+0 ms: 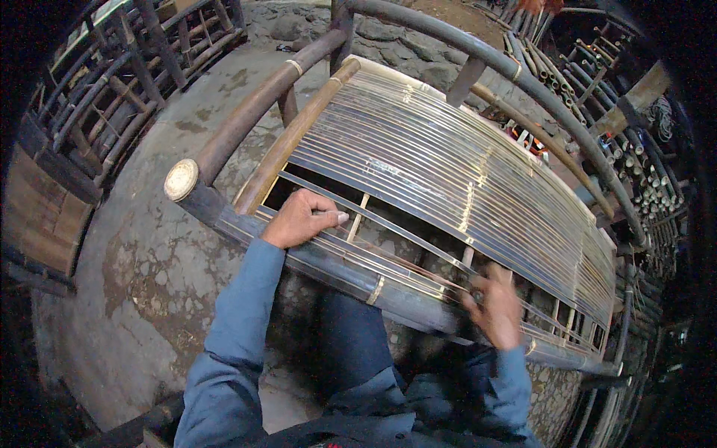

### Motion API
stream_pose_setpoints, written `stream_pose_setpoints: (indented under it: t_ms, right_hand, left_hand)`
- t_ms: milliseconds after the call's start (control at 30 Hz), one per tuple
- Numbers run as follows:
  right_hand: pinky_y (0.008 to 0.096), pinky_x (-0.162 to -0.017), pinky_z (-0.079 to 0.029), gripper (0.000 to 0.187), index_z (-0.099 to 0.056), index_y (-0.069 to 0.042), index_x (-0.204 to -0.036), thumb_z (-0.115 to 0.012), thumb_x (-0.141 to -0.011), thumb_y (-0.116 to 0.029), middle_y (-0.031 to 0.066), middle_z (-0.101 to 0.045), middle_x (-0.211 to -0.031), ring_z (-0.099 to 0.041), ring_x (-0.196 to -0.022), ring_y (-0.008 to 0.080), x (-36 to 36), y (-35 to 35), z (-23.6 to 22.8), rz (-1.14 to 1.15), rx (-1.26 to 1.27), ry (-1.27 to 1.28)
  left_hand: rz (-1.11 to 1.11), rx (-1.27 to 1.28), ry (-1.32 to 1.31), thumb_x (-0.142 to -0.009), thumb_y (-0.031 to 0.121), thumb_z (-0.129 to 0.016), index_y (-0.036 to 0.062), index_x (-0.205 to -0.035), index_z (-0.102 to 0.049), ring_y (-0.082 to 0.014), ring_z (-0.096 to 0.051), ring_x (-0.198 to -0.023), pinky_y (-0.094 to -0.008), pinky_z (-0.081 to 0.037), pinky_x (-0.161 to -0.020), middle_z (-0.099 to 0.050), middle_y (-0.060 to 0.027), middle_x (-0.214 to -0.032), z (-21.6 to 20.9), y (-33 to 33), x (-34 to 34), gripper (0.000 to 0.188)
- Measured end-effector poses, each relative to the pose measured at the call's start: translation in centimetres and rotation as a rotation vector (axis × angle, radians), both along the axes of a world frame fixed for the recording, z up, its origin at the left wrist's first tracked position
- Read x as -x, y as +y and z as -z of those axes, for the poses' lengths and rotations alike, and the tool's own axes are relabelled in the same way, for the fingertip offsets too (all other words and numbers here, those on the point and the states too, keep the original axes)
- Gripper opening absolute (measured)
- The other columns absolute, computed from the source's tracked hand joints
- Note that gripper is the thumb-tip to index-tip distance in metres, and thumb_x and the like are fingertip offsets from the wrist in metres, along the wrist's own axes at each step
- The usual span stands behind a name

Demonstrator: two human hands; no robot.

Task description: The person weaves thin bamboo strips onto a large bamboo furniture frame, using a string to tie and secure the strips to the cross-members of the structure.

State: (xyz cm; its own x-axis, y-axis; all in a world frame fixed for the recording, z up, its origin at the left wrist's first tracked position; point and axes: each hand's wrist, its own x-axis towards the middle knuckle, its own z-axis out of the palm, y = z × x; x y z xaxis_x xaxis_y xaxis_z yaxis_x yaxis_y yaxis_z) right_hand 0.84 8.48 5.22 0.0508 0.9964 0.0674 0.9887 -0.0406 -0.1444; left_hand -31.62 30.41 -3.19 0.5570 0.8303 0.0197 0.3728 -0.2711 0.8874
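A dark bamboo bench (261, 138) stands in front of me, its seat made of many narrow bamboo slats (418, 153) laid side by side. Between these and the thick front rail (336, 272) is an open gap, crossed by a loose-looking dark slat (403, 230). My left hand (302, 218) is closed over the gap's left end, thumb against the curled forefinger; what it pinches, if anything, is too small to make out. Farther right, my right hand (494, 306) is smeared by motion beside that slat and the strips along the front rail. Its fingers are bent, but their grip is unclear.
Short cross-pieces (358, 218) span the gap under the seat. Another bamboo frame (112, 89) stands at the left, near a wooden panel (45, 213). Bundled bamboo poles (642, 175) are stacked at the right. A bent back rail (493, 60) curves along the bench's far side.
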Motion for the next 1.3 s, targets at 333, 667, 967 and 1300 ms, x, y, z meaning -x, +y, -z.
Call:
stream_pose_setpoints:
  t_ms: [333, 667, 967, 1300]
  right_hand:
    - [0.0558, -0.102, -0.045, 0.035, -0.046, -0.008, -0.077, -0.053, -0.102, -0.032, 0.0103, -0.057, -0.069, -0.062, -0.079, 0.0301, 3.1, -6.4, -3.4, -0.029, -0.227, 1.684]
    - [0.0437, -0.073, -0.054, 0.027, -0.048, -0.007, -0.099, -0.032, -0.113, -0.025, 0.0008, -0.044, -0.074, -0.047, -0.065, 0.0148, 2.3, -5.0, -6.9, 0.067, -0.209, 2.495]
    - [0.04, -0.067, -0.056, 0.027, -0.047, -0.006, -0.103, -0.033, -0.114, -0.027, 0.0021, -0.042, -0.078, -0.047, -0.072, 0.0164, -2.1, -7.4, -5.7, 0.102, -0.207, 2.572]
    - [0.0543, -0.075, -0.061, 0.03, -0.042, -0.002, -0.11, -0.025, -0.114, -0.026, 0.0077, -0.043, -0.089, -0.047, -0.081, 0.0219, -3.5, -13.2, -6.5, -0.13, -0.105, 3.027]
  left_hand:
    - [-0.182, -0.334, 0.119, -0.086, 0.03, -0.077, 0.0006, -0.077, -0.072, -0.0268, -0.059, -0.055, -0.0409, -0.044, -0.056, -0.059, -0.0146, -0.061, 2.9, -0.1, -2.7, 0.031]
    - [-1.108, -0.19, -0.511, -0.085, 0.017, -0.079, -0.0026, -0.133, -0.053, -0.0252, -0.056, -0.115, -0.0417, -0.043, -0.105, -0.063, -0.0128, -0.121, 9.2, -21.0, -7.3, 0.058]
    - [-0.597, 0.012, 0.432, -0.084, 0.02, -0.08, 0.0064, -0.101, -0.077, -0.0252, -0.073, -0.083, -0.0366, -0.056, -0.075, -0.077, -0.0111, -0.091, 16.4, -23.1, 13.5, 0.023]
    - [-0.221, -0.414, 0.15, -0.076, 0.017, -0.079, 0.0097, -0.141, -0.058, -0.0314, -0.048, -0.14, -0.0467, -0.034, -0.119, -0.058, -0.0131, -0.144, -7.4, -22.1, -1.3, 0.069]
